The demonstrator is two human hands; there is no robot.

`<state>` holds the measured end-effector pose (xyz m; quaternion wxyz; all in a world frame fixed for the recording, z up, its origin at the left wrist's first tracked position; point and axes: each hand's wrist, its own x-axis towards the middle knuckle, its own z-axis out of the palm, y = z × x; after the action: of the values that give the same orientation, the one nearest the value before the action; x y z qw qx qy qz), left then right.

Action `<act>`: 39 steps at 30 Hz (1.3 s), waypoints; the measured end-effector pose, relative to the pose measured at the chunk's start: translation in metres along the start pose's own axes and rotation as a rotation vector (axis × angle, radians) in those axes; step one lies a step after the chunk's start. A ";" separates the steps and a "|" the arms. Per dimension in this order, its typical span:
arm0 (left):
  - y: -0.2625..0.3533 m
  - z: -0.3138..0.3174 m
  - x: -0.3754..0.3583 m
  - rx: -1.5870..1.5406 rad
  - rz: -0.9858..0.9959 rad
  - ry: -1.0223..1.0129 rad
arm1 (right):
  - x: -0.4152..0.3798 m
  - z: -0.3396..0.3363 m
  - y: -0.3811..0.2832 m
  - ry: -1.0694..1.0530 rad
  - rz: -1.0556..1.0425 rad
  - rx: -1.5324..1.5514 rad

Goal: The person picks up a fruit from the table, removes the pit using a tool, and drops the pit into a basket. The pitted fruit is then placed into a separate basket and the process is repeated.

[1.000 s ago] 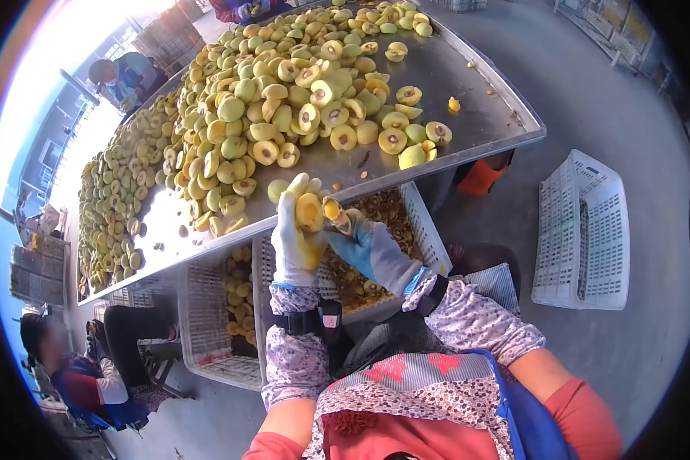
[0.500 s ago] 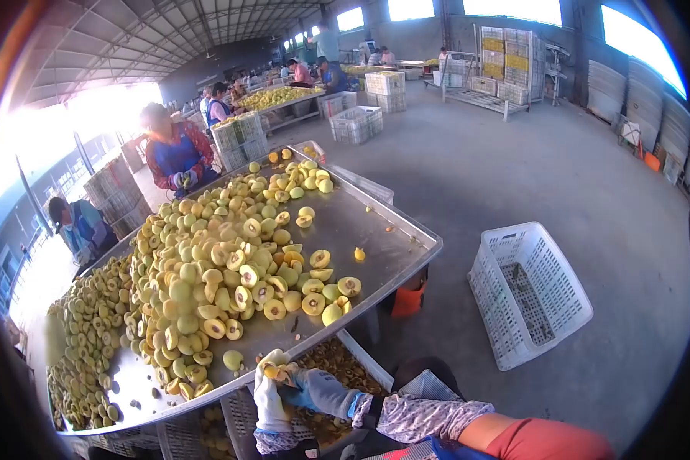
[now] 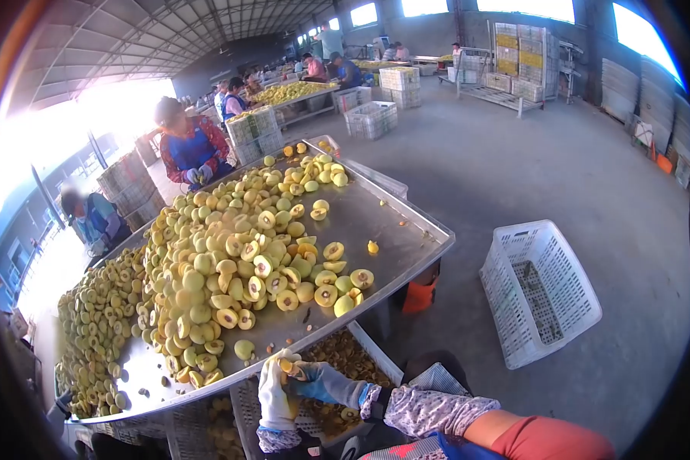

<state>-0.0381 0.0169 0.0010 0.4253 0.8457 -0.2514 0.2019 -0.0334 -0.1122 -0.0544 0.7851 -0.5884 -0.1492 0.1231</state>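
Note:
My left hand (image 3: pixel 277 392), in a white glove, is closed around a small yellow-orange piece of fruit (image 3: pixel 287 366) at the near edge of the metal table (image 3: pixel 391 264). Against it is my right hand (image 3: pixel 318 381), in a blue-grey glove, its fingers curled in by the fruit; whatever they grip is hidden. Beyond both hands lies a big heap of halved yellow-green fruit (image 3: pixel 207 264), some with brown pit hollows showing. Beneath my hands, a crate (image 3: pixel 376 354) holds brown pits or scraps (image 3: pixel 337 360).
On the floor to the right stands a white slatted crate (image 3: pixel 540 295). A person in a blue apron (image 3: pixel 192 149) works at the table's far left side, another person (image 3: pixel 96 222) nearer. Stacked crates (image 3: pixel 255 134) and more tables stand behind.
The whole view has shifted slightly, so the table and crates appear farther right. My hands stay together at the table edge, with the fruit piece still between them.

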 end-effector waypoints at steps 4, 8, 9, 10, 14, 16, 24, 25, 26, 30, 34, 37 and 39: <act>-0.017 0.007 -0.007 -1.148 -0.715 0.196 | 0.000 0.007 0.006 0.134 -0.178 -0.386; -0.011 0.011 -0.008 -1.230 -0.684 0.173 | -0.001 0.005 -0.002 0.141 -0.202 -0.339; -0.015 0.011 -0.009 -1.323 -0.708 0.154 | -0.002 0.004 -0.003 0.142 -0.196 -0.338; -0.016 0.010 -0.010 -1.323 -0.713 0.156 | -0.003 0.004 -0.003 0.144 -0.213 -0.354; -0.012 0.003 -0.008 -1.064 -0.623 0.073 | 0.000 0.007 0.002 0.102 -0.095 -0.203; -0.004 0.000 -0.006 -0.856 -0.552 0.046 | 0.003 0.010 0.006 0.043 -0.013 0.078; 0.004 -0.049 -0.012 -0.251 -0.441 0.296 | -0.002 -0.008 -0.018 -0.007 0.187 -0.433; 0.001 -0.070 -0.009 -0.778 -0.924 0.527 | -0.006 -0.014 -0.016 -0.007 0.190 -0.432; -0.031 -0.085 -0.027 -0.589 -0.856 0.559 | -0.010 -0.021 -0.014 -0.046 0.266 -0.698; -0.094 -0.136 -0.050 0.826 -0.668 0.358 | -0.012 -0.022 -0.019 -0.014 0.426 -1.077; -0.097 -0.101 0.015 0.512 -0.501 0.276 | -0.005 -0.018 -0.024 0.089 0.266 -1.190; -0.115 -0.058 0.059 0.472 -0.478 -0.057 | -0.001 -0.027 -0.010 0.272 0.223 -1.189; -0.120 -0.034 0.070 0.660 -0.523 -0.292 | -0.006 -0.027 -0.022 0.253 0.211 -1.177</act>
<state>0.0842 0.0886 -0.0153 0.1293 0.9909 -0.0083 0.0356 -0.0278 -0.1448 -0.0409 0.3233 -0.9451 -0.0388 0.0262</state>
